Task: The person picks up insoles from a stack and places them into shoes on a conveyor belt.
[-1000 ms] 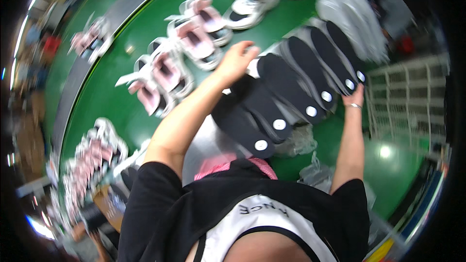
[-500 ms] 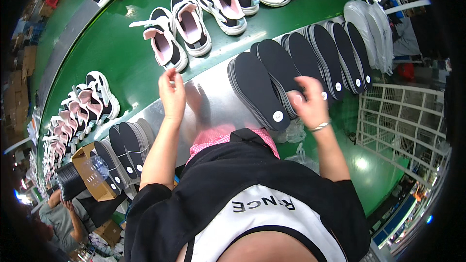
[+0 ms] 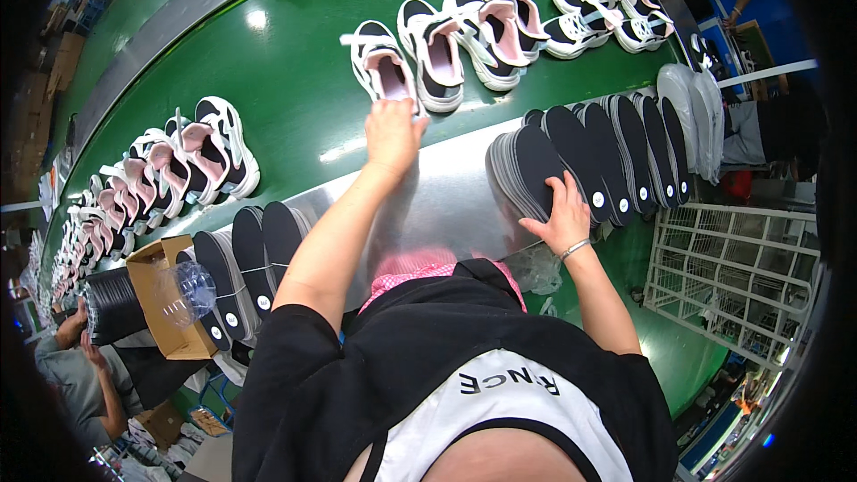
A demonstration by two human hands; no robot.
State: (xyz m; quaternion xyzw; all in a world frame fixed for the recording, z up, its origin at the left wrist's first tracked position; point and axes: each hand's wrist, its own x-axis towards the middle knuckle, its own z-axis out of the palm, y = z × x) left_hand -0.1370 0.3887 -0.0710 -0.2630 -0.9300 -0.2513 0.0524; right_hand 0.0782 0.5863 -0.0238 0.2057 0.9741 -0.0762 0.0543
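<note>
My left hand (image 3: 393, 136) reaches to the green belt and closes its fingers over the heel of a black, white and pink sneaker (image 3: 386, 67). That sneaker stands upright, leftmost of a row of sneakers. My right hand (image 3: 562, 219) lies over the near end of the leftmost stack of black insoles (image 3: 527, 165), fingers spread and thumb apart; no insole is lifted. Just right of it is another insole stack (image 3: 571, 147) with a round white sticker on its near end. The stacks lean side by side on a metal ledge (image 3: 424, 205).
More sneakers (image 3: 187, 152) line the belt (image 3: 295, 98) at left. Tied insole bundles (image 3: 250, 250) and a cardboard box (image 3: 170, 339) with clear plastic sit below them. White wire racks (image 3: 732, 277) stand at right, with plastic-wrapped pieces (image 3: 687, 116) above. A co-worker (image 3: 80, 384) is at lower left.
My left hand has moved up and right onto the sneaker's heel. My right hand has come down onto the leftmost insole stack. The view has shifted, moving the sneakers and stacks rightward in it.
</note>
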